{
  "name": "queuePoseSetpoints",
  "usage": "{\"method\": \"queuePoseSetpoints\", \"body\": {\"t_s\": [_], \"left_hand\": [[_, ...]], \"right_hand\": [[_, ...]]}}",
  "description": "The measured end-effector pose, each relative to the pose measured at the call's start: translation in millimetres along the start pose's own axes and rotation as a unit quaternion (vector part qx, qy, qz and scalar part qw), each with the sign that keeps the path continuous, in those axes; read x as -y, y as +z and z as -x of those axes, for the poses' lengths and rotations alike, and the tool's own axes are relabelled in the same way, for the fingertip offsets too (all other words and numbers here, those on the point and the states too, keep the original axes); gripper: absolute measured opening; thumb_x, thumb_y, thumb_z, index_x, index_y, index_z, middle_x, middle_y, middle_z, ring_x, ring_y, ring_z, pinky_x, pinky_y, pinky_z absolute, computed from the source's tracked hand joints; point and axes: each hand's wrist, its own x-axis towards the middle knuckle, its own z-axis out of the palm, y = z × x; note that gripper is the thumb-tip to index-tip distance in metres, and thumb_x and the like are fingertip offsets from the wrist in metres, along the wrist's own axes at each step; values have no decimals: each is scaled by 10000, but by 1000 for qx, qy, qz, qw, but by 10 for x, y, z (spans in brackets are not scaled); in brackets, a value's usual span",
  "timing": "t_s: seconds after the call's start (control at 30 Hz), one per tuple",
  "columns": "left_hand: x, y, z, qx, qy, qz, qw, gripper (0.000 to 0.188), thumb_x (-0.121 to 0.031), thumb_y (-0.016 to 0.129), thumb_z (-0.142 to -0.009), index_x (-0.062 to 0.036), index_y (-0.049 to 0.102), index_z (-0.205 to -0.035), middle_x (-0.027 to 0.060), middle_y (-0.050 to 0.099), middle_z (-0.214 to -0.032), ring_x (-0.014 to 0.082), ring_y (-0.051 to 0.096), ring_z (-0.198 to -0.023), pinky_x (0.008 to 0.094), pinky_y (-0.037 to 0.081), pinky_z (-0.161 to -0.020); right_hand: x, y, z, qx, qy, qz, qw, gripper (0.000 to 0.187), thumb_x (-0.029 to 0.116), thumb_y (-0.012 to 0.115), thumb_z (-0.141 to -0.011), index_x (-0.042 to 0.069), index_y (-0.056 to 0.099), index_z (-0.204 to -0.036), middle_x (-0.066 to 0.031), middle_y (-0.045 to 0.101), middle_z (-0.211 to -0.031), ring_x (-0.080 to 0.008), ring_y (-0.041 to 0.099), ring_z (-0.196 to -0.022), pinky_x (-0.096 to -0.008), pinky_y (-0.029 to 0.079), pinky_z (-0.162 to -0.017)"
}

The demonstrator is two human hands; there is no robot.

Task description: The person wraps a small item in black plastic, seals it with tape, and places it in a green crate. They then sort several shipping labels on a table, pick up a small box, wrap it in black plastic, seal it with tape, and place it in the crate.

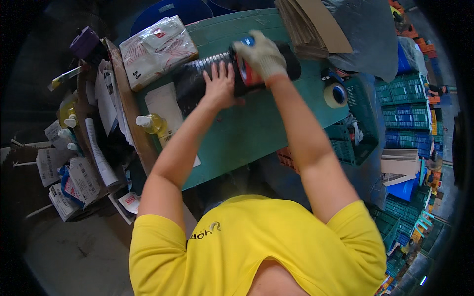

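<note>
A black plastic-wrapped package (pixel 190 85) lies across the far part of the green table (pixel 222 153). My bare left hand (pixel 220 86) rests on it with the fingers spread. In a pale knit glove, my right hand (pixel 264 56) grips a red and blue tape dispenser (pixel 248 74) against the package, just right of my left hand. The glove hides part of the dispenser, and I cannot tell whether tape is stuck down under it.
Left of the package sit a plastic-wrapped white bundle (pixel 158 52) and a yellow pump bottle (pixel 157 125). Flat cardboard (pixel 308 27) is stacked at the far right. A tape roll (pixel 335 94) lies near the right edge, beside a green crate (pixel 363 106).
</note>
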Motion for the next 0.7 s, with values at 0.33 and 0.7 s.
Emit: {"method": "queuePoseSetpoints", "body": {"t_s": [0.33,0.7], "left_hand": [[410,-202,-642,38,-33,-40,998,1270,-410,872,-492,-2,128,-1437,254,194,-1471,445,209,-1348,608,194,-1062],[323,-419,-347,-43,17,-12,999,1200,-508,844,-460,-100,249,-1419,187,293,-1432,392,310,-1307,621,267,-1000]], "right_hand": [[-576,-210,1484,65,63,-46,995,684,453,669,-723,147,463,-1298,-230,582,-1000,-407,574,-987,-454,449,-879],[-1312,-655,635,285,114,-167,937,637,444,668,-750,-25,559,-1168,-140,622,-1051,-185,587,-969,-273,451,-854]]}}
